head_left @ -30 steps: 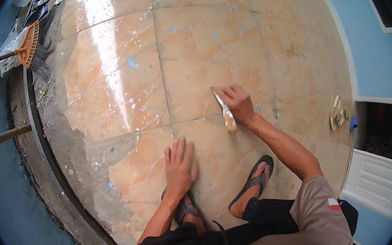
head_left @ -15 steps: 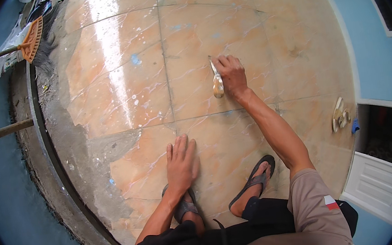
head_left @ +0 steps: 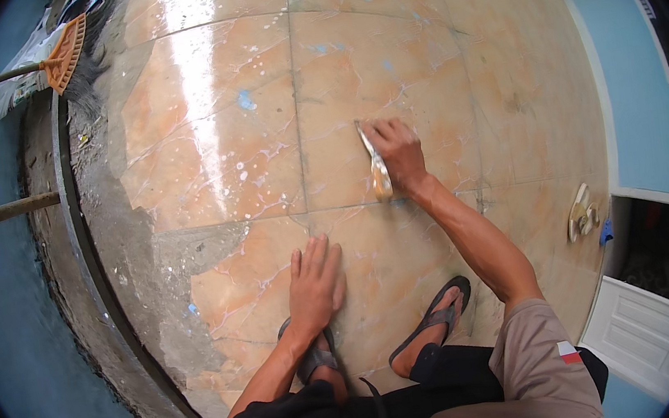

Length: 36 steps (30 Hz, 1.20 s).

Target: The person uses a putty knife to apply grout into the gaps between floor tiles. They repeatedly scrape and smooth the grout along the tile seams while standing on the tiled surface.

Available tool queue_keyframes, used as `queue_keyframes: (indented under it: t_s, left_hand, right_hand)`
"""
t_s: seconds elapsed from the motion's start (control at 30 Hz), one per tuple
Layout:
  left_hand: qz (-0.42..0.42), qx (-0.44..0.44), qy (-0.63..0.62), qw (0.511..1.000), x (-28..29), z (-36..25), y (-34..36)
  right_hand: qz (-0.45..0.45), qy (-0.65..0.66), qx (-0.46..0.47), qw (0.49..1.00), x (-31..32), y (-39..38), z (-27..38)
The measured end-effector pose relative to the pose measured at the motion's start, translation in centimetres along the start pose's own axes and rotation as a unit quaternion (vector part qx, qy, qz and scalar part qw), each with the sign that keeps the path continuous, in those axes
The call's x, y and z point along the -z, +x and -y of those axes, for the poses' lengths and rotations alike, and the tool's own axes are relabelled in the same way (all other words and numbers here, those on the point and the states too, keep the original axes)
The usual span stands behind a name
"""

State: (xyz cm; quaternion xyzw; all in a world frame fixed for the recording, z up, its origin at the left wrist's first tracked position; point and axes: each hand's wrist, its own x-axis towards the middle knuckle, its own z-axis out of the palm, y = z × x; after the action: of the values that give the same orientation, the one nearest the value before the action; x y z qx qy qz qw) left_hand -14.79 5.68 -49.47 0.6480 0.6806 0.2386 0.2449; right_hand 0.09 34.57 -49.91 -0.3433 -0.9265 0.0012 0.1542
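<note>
Partly hidden, a hand tool (head_left: 378, 168) sits clamped in right fingers (head_left: 391, 130); left fingers (head_left: 317, 255) slightly apart.

head cam, L fisheye | faces dn | mid-range | floor (head_left: 402, 255) ctr, L wall (head_left: 16, 344) + R wall (head_left: 642, 124) at rims

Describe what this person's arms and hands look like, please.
The left hand and right hand are bare, without gloves. The right arm has a short, brownish-beige sleeve with a small white-and-red patch; the left forearm shows no sleeve.
</note>
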Motion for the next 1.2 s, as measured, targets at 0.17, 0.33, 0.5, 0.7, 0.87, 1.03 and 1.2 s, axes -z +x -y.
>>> queue_keyframes:
  t_s: [0.17,0.33,0.5,0.7,0.87,1.03,1.2]
  left_hand:
    - [0.009,0.002,-0.007,1.000,0.2,-0.5,0.2]
    - [0.002,-0.001,-0.007,1.000,0.1,-0.4,0.0]
    - [0.009,0.007,0.000,1.000,0.4,-0.2,-0.1]
    - [-0.006,-0.007,-0.012,1.000,0.2,-0.5,0.3]
    - [0.006,0.000,-0.007,1.000,0.4,-0.3,0.1]
    - [0.003,-0.004,-0.020,1.000,0.1,-0.4,0.2]
    - [0.003,0.000,-0.009,1.000,0.4,0.0,-0.1]
  right_hand:
    - [-0.007,0.001,0.011,1.000,0.1,-0.6,0.2]
    - [0.028,-0.040,-0.030,0.998,-1.2,2.2,-0.3]
    - [0.028,0.036,0.048,0.998,-0.2,-1.9,2.4]
    - [0.017,-0.021,-0.018,0.999,-0.4,2.6,0.5]
    - [0.029,0.039,0.045,0.998,-0.1,-1.8,2.8]
    - [0.023,-0.036,-0.033,0.999,-1.1,3.3,-0.1]
    - [-0.001,0.018,0.035,0.999,-0.7,0.8,2.1]
